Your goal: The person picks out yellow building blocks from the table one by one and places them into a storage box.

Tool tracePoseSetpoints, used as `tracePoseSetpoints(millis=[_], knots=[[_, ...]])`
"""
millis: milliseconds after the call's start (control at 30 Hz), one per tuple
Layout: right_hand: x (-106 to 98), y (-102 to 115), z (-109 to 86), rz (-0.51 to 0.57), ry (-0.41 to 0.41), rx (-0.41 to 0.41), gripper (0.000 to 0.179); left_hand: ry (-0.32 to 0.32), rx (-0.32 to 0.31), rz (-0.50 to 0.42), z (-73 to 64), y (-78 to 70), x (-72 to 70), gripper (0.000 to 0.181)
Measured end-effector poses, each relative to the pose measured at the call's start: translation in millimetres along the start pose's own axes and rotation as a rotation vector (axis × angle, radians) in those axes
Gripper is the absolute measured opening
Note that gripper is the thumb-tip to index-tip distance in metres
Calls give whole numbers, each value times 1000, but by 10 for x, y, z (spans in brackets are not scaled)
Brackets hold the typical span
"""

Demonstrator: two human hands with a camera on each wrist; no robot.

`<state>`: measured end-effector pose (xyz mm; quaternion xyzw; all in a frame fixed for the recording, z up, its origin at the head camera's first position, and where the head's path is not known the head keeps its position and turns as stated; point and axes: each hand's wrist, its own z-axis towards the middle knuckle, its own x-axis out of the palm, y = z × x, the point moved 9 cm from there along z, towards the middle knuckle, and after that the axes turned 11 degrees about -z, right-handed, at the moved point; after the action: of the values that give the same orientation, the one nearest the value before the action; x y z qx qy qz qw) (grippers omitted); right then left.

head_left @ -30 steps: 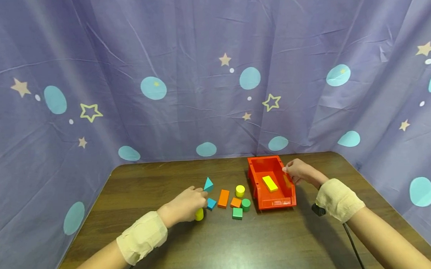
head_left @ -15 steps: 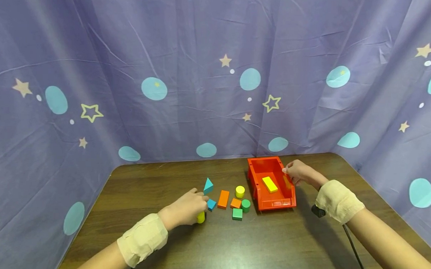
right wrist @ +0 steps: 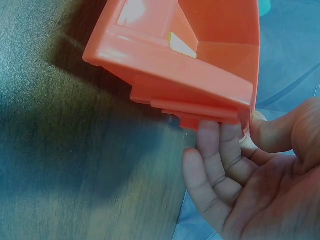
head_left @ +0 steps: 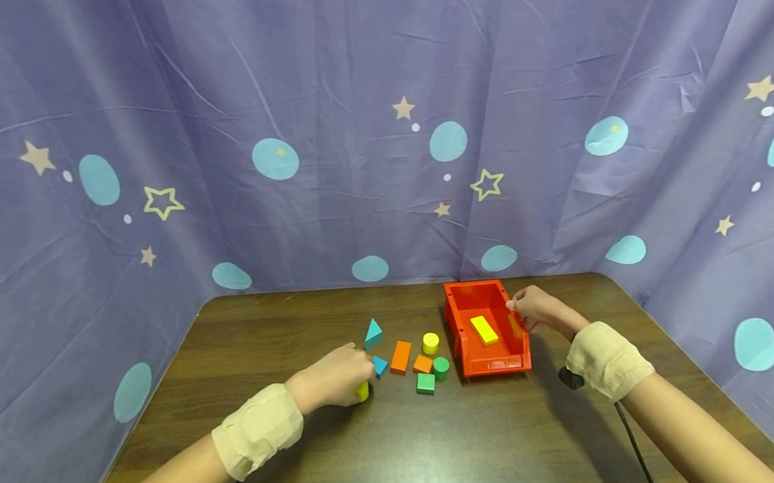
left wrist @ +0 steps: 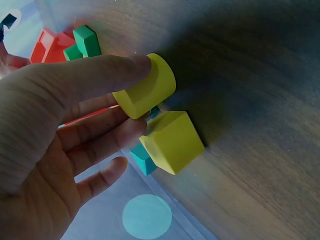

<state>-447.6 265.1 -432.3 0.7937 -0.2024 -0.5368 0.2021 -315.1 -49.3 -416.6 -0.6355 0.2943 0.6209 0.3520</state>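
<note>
My left hand [head_left: 333, 378] pinches a yellow cylinder block [left wrist: 156, 89] between thumb and fingers, low over the table's left middle. Just past the fingertips in the left wrist view lies a yellow cube-like block [left wrist: 175, 142]; the hand hides it in the head view. With thumb and fingers, my right hand [head_left: 538, 309] grips the right side rim of a red plastic bin [head_left: 496, 366]. In the right wrist view the thumb is at the rim of the bin [right wrist: 175, 75] and fingers lie under its lip. A yellow rectangular block [head_left: 484, 330] lies inside the bin.
Between left hand and bin lie a blue triangular block [head_left: 374, 332], a smaller blue block [head_left: 380, 367], two orange blocks, a second yellow cylinder [head_left: 431, 344], a green cylinder [head_left: 440, 369] and a green block [head_left: 425, 384]. A purple curtain [head_left: 385, 199] hangs behind the table.
My left hand has shifted slightly right, its fingers drawing in around the yellow cylinder, which moved a little right too. The right hand and bin have stayed in place.
</note>
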Motion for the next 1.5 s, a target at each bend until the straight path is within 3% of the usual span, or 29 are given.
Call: tracePoseSetpoints(millis=[533,867,1033,1267,1500], knots=[[2,15,14,-7,12,1,24,4,9,0,36,-8,19,25],[-9,18,8,-9,3,-2,22,14,1,-22,46,-13,-17,19],[3,7,11,-12,8,0,23,-19,16,-20,66,-37,-135,28],[8,-4,10,-12,15,7,25,-15,-2,35,143,-46,-414,37],[12,-8,7,-1,26,6,25,-21,-8,59,307,-88,-749,15]])
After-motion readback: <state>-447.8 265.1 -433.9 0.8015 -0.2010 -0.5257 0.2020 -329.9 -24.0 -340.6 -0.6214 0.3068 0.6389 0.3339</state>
